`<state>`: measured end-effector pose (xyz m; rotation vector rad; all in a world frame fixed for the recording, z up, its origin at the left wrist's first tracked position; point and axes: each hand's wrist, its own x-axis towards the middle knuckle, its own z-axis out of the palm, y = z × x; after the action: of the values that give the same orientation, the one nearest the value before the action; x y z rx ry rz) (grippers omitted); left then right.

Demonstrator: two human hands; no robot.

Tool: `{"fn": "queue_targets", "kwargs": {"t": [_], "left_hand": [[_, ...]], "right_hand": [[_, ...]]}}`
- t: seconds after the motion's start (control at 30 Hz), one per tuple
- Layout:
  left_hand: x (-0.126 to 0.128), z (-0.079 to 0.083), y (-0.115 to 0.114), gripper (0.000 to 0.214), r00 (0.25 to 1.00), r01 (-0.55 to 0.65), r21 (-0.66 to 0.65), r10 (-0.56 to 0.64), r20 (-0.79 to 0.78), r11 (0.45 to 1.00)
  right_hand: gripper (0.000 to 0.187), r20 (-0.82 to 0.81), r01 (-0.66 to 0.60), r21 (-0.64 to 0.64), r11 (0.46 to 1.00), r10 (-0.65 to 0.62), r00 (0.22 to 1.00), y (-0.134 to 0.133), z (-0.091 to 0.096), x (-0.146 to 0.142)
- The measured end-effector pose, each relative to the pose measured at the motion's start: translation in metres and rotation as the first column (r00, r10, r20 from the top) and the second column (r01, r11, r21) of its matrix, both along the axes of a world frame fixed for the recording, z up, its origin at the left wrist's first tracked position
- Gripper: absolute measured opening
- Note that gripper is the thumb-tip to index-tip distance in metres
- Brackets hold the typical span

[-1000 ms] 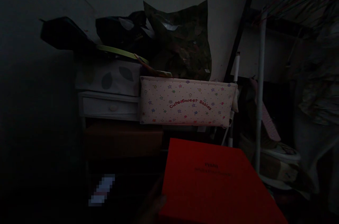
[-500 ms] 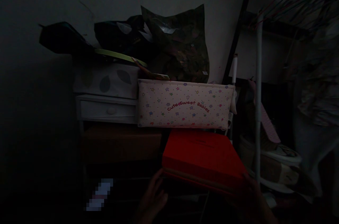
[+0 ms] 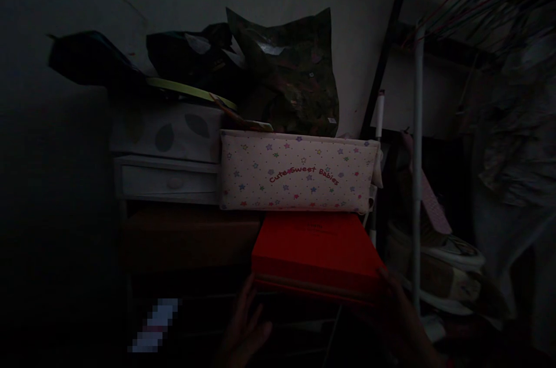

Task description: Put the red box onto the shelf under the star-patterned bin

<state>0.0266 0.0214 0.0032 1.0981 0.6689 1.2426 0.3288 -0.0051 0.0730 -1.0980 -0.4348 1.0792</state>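
Note:
A flat red box (image 3: 315, 252) lies almost level, pushed in under a cream star-patterned padded case (image 3: 297, 171) printed "Cute Sweet Babies". My left hand (image 3: 245, 327) is at the box's near left corner with its fingers stretched out and apart, fingertips at the box edge. My right hand (image 3: 402, 316) rests against the box's near right corner; its fingers are lost in the dark.
The room is very dim. A white drawer unit (image 3: 167, 179) and a brown box (image 3: 191, 237) stand to the left. Dark bags (image 3: 284, 75) are piled on top against the wall. A white pole (image 3: 417, 165) and hanging clothes (image 3: 512, 119) crowd the right side.
The red box went from tilted up near the camera to lying flat, and has slid forward under the star-patterned case. Both hands followed it to its near corners.

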Motion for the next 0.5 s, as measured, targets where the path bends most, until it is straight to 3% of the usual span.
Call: {"fn": "queue_targets", "kwargs": {"t": [0.2, 0.27, 0.37, 0.5], "left_hand": [[0.004, 0.009, 0.007, 0.075, 1.000, -0.005, 0.089, 0.004, 0.005, 0.996], [0.007, 0.009, 0.010, 0.074, 1.000, -0.016, 0.142, 0.015, 0.011, 0.990], [0.013, 0.006, 0.018, 0.078, 1.000, 0.023, 0.120, -0.024, 0.006, 0.992], [0.020, -0.002, 0.033, 0.083, 0.999, 0.032, 0.163, -0.032, -0.001, 0.986]], "right_hand": [[0.057, -0.062, -0.086, -0.024, 0.996, 0.085, 0.994, 0.026, 0.011, 0.001], [0.056, 0.004, -0.053, 0.020, 0.998, 0.053, 0.999, 0.035, 0.009, -0.001], [0.054, 0.141, 0.021, 0.072, 0.997, -0.031, 0.989, 0.051, -0.003, -0.005], [0.071, 0.354, 0.112, 0.158, 0.981, -0.162, 0.921, 0.078, -0.025, -0.006]]}}
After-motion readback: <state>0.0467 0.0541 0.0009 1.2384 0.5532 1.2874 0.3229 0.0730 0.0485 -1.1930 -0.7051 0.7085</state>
